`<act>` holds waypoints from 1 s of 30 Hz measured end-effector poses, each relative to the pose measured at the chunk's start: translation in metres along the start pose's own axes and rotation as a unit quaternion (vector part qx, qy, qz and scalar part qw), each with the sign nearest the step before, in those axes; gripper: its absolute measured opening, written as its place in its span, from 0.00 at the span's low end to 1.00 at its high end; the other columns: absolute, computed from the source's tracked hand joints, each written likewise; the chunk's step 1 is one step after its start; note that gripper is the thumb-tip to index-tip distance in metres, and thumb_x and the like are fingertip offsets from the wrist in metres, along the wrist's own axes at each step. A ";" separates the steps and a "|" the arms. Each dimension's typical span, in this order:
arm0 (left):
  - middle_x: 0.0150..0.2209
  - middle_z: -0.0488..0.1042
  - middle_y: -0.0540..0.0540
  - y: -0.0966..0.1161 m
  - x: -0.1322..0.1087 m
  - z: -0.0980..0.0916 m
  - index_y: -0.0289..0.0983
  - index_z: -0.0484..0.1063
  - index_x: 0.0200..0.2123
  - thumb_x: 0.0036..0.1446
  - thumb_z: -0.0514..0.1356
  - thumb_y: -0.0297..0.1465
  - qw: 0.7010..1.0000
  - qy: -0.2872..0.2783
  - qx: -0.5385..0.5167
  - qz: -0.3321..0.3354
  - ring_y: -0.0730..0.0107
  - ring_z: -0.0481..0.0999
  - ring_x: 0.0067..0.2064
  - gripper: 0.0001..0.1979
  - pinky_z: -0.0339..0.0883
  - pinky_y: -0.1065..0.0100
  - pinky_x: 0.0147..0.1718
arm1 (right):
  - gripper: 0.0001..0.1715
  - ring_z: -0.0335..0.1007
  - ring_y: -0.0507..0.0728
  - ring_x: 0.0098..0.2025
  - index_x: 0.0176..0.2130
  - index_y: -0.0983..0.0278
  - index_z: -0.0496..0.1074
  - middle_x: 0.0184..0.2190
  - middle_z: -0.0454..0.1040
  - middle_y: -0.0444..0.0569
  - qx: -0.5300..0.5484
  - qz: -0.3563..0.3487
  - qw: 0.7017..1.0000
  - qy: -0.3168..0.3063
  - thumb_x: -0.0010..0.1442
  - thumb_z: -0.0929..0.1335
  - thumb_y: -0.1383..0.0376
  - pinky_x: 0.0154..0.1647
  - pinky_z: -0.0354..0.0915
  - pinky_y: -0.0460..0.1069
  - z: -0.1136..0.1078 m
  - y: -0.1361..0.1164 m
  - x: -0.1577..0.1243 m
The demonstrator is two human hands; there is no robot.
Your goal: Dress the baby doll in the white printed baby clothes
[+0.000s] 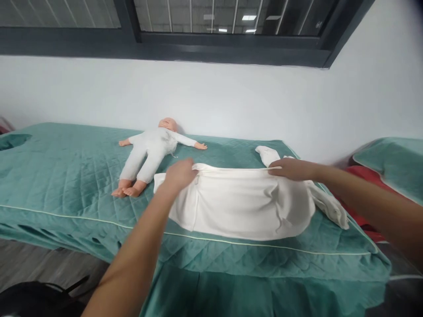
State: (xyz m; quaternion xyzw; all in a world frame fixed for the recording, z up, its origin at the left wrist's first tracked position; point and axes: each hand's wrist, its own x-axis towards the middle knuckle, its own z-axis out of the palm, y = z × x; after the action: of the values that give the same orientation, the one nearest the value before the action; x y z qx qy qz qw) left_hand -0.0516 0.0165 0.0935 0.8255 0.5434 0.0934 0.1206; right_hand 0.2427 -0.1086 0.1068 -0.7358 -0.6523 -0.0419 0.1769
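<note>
A white long-sleeved garment [234,204] is spread sideways on the green quilted bed, its sleeves toward the right end. My left hand [181,174] is closed on its far edge near the left end. Farther right along that same edge, my right hand [288,169] pinches the cloth between thumb and fingers. The edge between both hands is drawn fairly straight. One sleeve points away toward the wall, and the other lies toward the right front corner. Beyond my left hand, a baby doll [148,147] in a white body lies on its back with arms spread.
The green bed cover [66,176] has a pale piped edge at the front. Behind it rise a white wall [231,101] and a dark-framed window [224,44]. Red fabric [366,176] and another green cover are at the right. A black object [36,299] sits at the lower left.
</note>
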 end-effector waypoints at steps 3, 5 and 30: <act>0.49 0.71 0.35 0.022 0.002 0.045 0.33 0.68 0.47 0.59 0.48 0.23 0.982 0.148 0.114 -0.013 0.50 0.70 0.53 0.15 0.65 0.53 0.47 | 0.22 0.70 0.61 0.46 0.47 0.66 0.71 0.41 0.74 0.60 -0.037 -0.001 0.999 -0.039 0.67 0.60 0.53 0.48 0.65 0.56 0.038 -0.024 0.002; 0.48 0.71 0.37 0.036 -0.001 0.074 0.33 0.69 0.47 0.59 0.48 0.22 0.982 0.150 0.102 0.047 0.52 0.69 0.53 0.15 0.65 0.55 0.49 | 0.21 0.69 0.62 0.48 0.48 0.67 0.70 0.43 0.73 0.61 -0.069 -0.002 0.995 -0.073 0.67 0.60 0.55 0.49 0.64 0.56 0.065 -0.041 0.003; 0.70 0.49 0.33 0.029 0.144 0.121 0.29 0.54 0.66 0.67 0.44 0.37 0.997 0.076 -0.004 0.021 0.51 0.56 0.68 0.28 0.56 0.56 0.64 | 0.43 0.43 0.72 0.70 0.68 0.78 0.46 0.70 0.39 0.70 0.019 0.107 0.994 -0.032 0.66 0.55 0.51 0.67 0.47 0.61 0.188 -0.002 0.129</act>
State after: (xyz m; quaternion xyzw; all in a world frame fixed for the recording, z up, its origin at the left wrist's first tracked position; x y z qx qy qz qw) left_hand 0.0649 0.1261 -0.0095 0.8267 0.5331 0.1605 0.0808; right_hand 0.2282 0.0730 -0.0302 -0.7988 -0.5760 0.0135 0.1732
